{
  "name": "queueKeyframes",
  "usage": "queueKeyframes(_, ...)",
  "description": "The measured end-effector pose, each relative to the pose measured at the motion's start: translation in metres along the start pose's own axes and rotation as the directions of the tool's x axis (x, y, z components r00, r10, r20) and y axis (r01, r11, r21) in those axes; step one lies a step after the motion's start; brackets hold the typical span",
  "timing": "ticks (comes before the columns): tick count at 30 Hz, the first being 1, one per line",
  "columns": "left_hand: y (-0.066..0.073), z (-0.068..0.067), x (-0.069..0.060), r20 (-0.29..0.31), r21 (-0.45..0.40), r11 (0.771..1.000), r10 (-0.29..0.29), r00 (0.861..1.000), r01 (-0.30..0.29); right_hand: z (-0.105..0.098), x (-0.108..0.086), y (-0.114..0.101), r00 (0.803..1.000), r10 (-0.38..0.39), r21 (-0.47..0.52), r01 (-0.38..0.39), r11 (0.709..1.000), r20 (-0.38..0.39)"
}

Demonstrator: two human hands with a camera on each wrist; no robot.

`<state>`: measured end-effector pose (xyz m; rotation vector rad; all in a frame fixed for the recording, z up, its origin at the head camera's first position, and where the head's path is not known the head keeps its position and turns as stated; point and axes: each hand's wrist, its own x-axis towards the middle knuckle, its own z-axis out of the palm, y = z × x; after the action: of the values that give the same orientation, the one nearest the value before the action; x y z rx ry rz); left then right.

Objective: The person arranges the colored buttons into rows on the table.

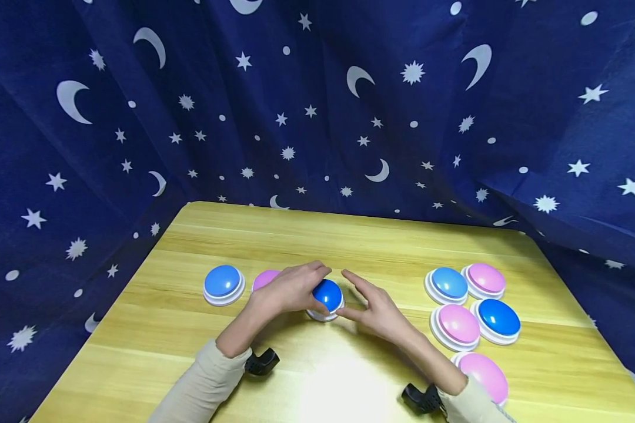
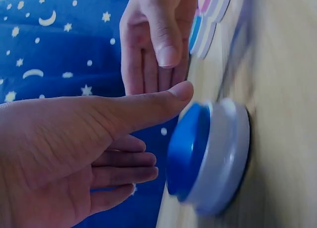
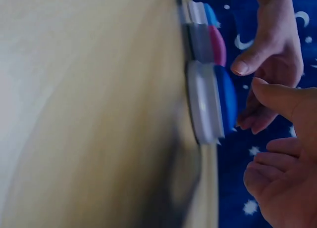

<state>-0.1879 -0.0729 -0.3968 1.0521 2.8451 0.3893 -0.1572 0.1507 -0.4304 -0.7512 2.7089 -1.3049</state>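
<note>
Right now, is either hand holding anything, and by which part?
Nothing is held: the left hand and right hand are open near the dark-blue button between them.

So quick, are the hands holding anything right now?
Left hand: open, holding nothing, at the central dark blue button.
Right hand: open, holding nothing, near that same button.

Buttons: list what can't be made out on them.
Middle blue button: left part, head view, behind the left hand.
Pink button beside it: right part, head view, same hand.
Lower-right pink button: lower-left part, head view, behind the right arm.
Topmost pink button: left wrist view, cut by top edge.
</note>
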Motion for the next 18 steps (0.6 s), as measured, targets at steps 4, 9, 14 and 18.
queueKeyframes(4, 0.013, -0.001, 0.008, -0.022, 0.025, 0.999, 0.041, 0.999, -0.04, -0.018, -0.011, -0.002, 0.999, 0.013, -0.036, -0.015, 0.999, -0.042)
queueKeyframes(9, 0.037, 0.002, 0.024, -0.035, 0.051, 0.994, 0.1, 0.994, -0.098, -0.047, -0.032, 0.0, 0.993, 0.042, -0.122, -0.055, 0.991, -0.11)
queueKeyframes(14, 0.067, 0.013, 0.039, -0.045, 0.102, 0.979, 0.181, 0.982, -0.176, -0.077, -0.062, 0.005, 0.982, 0.061, -0.204, -0.098, 0.974, -0.178)
queueKeyframes(18, 0.093, 0.023, 0.051, -0.038, 0.144, 0.964, 0.229, 0.973, -0.222, -0.1, -0.089, 0.008, 0.971, 0.11, -0.253, -0.164, 0.953, -0.213)
